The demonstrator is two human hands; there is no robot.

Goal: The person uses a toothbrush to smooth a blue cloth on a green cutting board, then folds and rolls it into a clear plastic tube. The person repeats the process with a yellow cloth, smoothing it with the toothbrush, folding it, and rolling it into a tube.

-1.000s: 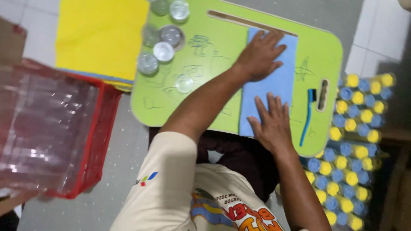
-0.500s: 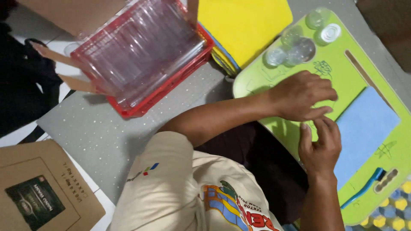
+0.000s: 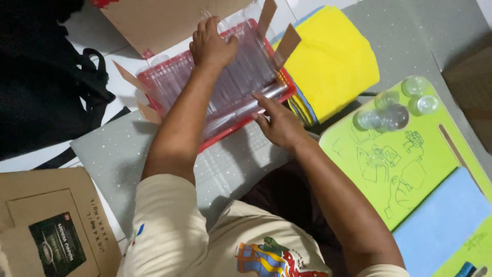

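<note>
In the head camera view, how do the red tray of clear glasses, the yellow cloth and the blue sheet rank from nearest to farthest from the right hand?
From the right hand:
1. Red tray of clear glasses: its fingers touch the near edge.
2. Yellow cloth: just beyond, on the hand's outer side.
3. Blue sheet: farthest, on the green board beside the forearm.

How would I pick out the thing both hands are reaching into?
Start at the grey mat on the floor. At its far edge, left of the folded yellow cloth, sits a red tray filled with clear tubes lying side by side, under the left hand and right hand. Nothing else nearby is red-rimmed.
</note>
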